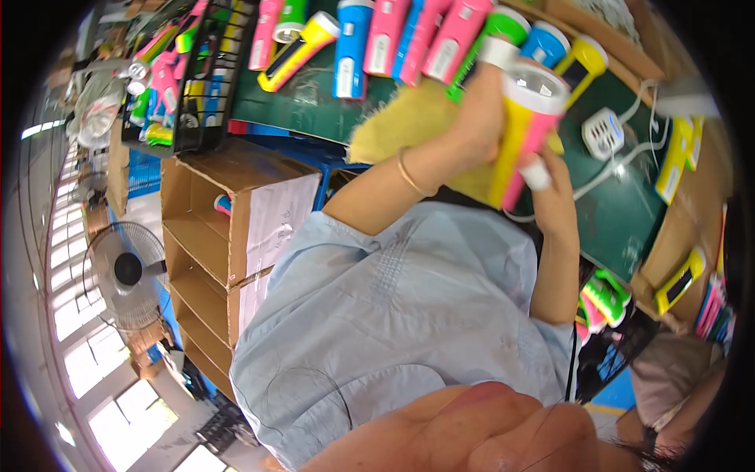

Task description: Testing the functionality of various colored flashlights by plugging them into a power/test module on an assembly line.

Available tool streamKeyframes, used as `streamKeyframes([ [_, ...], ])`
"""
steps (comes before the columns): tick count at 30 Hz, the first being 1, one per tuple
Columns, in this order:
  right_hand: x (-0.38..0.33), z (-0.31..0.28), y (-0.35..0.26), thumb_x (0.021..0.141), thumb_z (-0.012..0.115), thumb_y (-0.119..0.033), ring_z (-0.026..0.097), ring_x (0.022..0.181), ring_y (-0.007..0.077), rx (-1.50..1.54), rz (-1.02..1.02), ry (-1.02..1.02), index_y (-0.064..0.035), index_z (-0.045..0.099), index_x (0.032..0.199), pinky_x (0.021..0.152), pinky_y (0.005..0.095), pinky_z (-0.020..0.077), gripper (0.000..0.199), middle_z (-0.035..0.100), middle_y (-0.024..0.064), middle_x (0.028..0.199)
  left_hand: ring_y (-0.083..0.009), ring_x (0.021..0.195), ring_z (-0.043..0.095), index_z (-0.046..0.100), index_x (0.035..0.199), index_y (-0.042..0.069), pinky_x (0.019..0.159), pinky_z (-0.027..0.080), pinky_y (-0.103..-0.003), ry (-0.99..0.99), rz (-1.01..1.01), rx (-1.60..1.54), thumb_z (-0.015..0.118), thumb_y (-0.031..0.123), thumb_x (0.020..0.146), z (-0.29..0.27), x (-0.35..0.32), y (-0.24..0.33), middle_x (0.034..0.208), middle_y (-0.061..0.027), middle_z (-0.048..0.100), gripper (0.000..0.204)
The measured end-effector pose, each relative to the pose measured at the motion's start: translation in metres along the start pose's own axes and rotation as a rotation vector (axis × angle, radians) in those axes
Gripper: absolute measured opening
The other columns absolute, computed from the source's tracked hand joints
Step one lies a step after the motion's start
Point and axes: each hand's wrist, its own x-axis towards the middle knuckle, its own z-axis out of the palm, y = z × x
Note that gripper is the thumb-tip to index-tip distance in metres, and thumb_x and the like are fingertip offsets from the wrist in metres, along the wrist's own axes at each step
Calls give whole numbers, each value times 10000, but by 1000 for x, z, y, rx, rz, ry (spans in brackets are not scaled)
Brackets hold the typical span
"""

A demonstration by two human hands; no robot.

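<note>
A yellow and pink flashlight (528, 130) with a white-rimmed clear head is held over the dark green table (621, 212). My right hand (555, 197), one finger wrapped in white tape, grips its lower body. My left hand (476, 118), with a thin bracelet on the wrist, presses a yellow cloth (405, 122) against the flashlight's side. The cloth hangs out to the left of that hand. My light blue shirt fills the middle of the view.
A row of pink, blue, green and yellow flashlights (393, 35) lies along the table's far side. A black wire basket (185, 79) holds more at the upper left. An open cardboard box (228, 212), a floor fan (126, 271) and a white power strip (604, 132) are nearby.
</note>
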Motion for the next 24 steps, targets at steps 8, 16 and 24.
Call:
streamKeyframes([
  [8,-29,-222,-9,880,521,-276,573,937,231,237,-124,852,-5,427,1214,799,341,480,440,577,123,1052,-328,782,609,529,1015,-31,700,497,-399,438,886,1502,568,107,773,-187,190,150,864,-203,610,281],
  [16,-42,-230,7,901,418,-153,486,1118,317,1,-31,1270,129,395,1198,943,375,408,410,489,235,1170,-394,1229,340,389,1288,-33,1039,240,-470,240,-71,2503,518,197,798,-471,256,303,1306,-267,386,556],
  [24,-38,-167,-27,790,408,-24,378,627,105,29,-241,973,118,492,1146,589,213,342,392,438,40,743,-361,1010,502,473,1135,102,819,450,-478,432,321,2304,635,207,734,-371,221,266,1065,-175,526,445],
])
